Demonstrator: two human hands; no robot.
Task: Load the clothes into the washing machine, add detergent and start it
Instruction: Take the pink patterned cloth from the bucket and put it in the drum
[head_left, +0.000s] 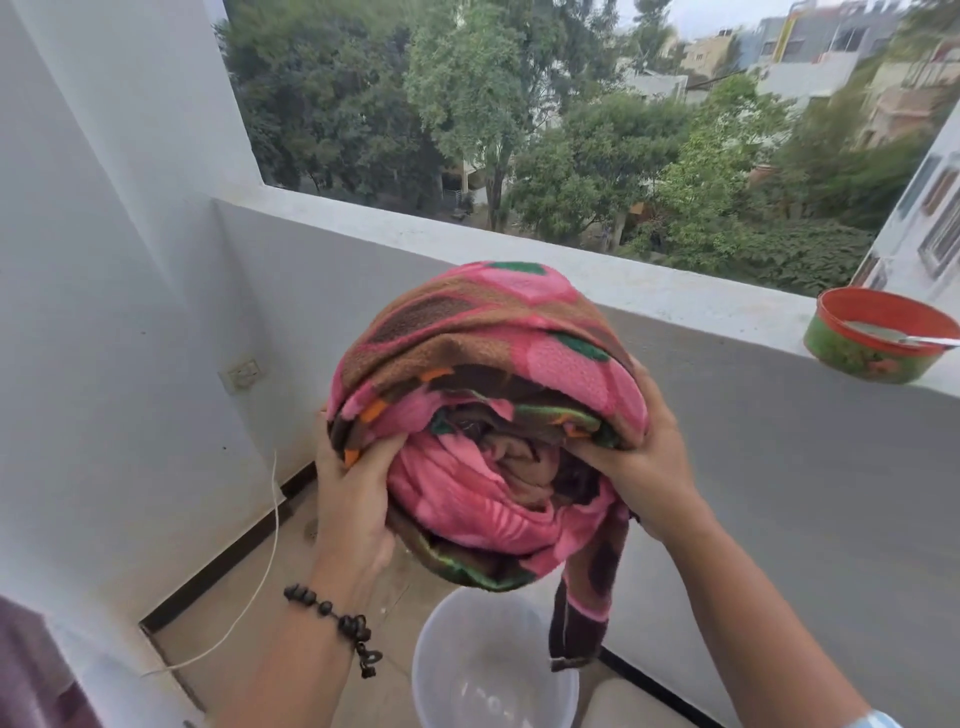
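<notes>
As I log it, grip outward:
Left hand: fingers curled into the bundle's left side.
Right hand: clutching its right side.
Blanket bundle: pink-brown, held aloft above white bucket.
Ledge: carries red-rimmed tub.

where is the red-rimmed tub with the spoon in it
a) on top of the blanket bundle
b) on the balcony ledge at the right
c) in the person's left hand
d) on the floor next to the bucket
b: the tub sits on the balcony ledge at the right, with a spoon lying in it, apart from the blanket bundle that both hands hold.
</notes>
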